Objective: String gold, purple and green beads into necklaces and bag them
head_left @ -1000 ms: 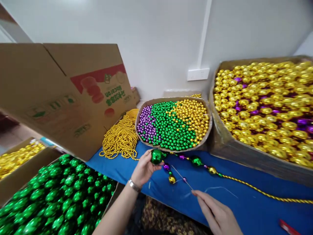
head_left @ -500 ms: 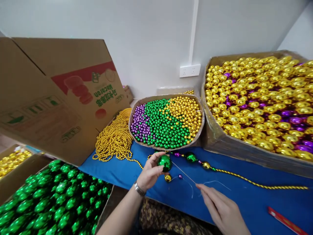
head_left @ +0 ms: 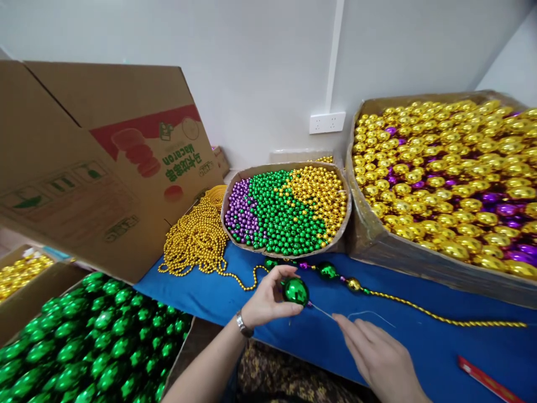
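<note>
- Far left, low: carton of gold beads [head_left: 25, 274], partly cut off by the frame edge.
- Below and right of it: heap of shiny green beads [head_left: 71, 341], large ones and smaller ones mixed.
- Above the heap: big cardboard box [head_left: 138, 238], tilted, red band, print upside down.
- Next, on blue cloth [head_left: 436, 347]: pile of gold bead strings [head_left: 195, 240]; 1 loose strand trails right, toward the left hand.
- Left hand [head_left: 268, 299], silver watch [head_left: 243, 323] at wrist: thumb below, fingers above, gripping 1 large green ball [head_left: 296, 291] over the cloth, in front of the bead tray.
- Bead tray [head_left: 289, 254], behind the hands: 3 colours, purple left, green middle, gold right.
- Small purple bead [head_left: 310, 304] at the ball's right side; thin pale line [head_left: 322, 310] runs from there to the right hand. Needle or thread, cannot tell.
- Decorated strand [head_left: 329, 271] behind: green, purple and gold balls, then twisted gold cord running right.
- Right hand [head_left: 377, 350]: fingertips closed on the line's near end.
- Right: large box [head_left: 390, 252] of gold beads, some purple among them.
- Lower right: red object [head_left: 489, 380] on the cloth.
</note>
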`<state>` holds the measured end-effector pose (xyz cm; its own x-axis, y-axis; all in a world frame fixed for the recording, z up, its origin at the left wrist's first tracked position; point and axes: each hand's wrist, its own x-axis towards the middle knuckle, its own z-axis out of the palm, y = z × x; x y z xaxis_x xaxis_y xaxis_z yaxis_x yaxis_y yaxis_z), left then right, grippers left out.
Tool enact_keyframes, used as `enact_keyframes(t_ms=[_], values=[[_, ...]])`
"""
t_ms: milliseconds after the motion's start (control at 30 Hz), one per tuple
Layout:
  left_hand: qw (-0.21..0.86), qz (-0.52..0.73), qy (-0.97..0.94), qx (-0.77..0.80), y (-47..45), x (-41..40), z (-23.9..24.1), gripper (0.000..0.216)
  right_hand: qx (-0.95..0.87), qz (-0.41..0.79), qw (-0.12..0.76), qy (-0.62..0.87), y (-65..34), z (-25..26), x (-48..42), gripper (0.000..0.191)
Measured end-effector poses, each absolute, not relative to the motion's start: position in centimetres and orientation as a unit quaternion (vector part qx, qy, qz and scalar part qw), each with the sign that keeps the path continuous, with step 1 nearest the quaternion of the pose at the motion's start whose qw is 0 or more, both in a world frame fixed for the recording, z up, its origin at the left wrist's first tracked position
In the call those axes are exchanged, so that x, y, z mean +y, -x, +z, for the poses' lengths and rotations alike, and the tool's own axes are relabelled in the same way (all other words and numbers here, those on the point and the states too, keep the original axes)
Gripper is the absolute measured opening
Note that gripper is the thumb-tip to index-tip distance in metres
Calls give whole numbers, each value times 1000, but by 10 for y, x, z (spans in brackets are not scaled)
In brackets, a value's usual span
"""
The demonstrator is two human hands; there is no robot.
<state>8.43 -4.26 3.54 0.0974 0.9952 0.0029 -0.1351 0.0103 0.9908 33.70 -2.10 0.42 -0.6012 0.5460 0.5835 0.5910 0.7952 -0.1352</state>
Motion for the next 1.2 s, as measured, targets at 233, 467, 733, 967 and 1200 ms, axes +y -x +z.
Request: enact_keyframes(t_ms=[233,467,733,967,1200], values=[[600,554,-408,408,-104,-42,22,60,-891,56,324,314,-334,-6,-23,31],[588,525,-469,399,-104,-37,32,62,-869,69,369,324,-333,-10,-22,28],[183,357,-717,571,-104,60,50,23,-838,49,416,351,-349,-10,-16,25],[194,228,-802,518,-116,125,41,26,-832,17,414,368,-363,-14,-15,27],[278,351,-719,531,-112,105,39,29,-814,36,424,394,-361,-10,-12,27]])
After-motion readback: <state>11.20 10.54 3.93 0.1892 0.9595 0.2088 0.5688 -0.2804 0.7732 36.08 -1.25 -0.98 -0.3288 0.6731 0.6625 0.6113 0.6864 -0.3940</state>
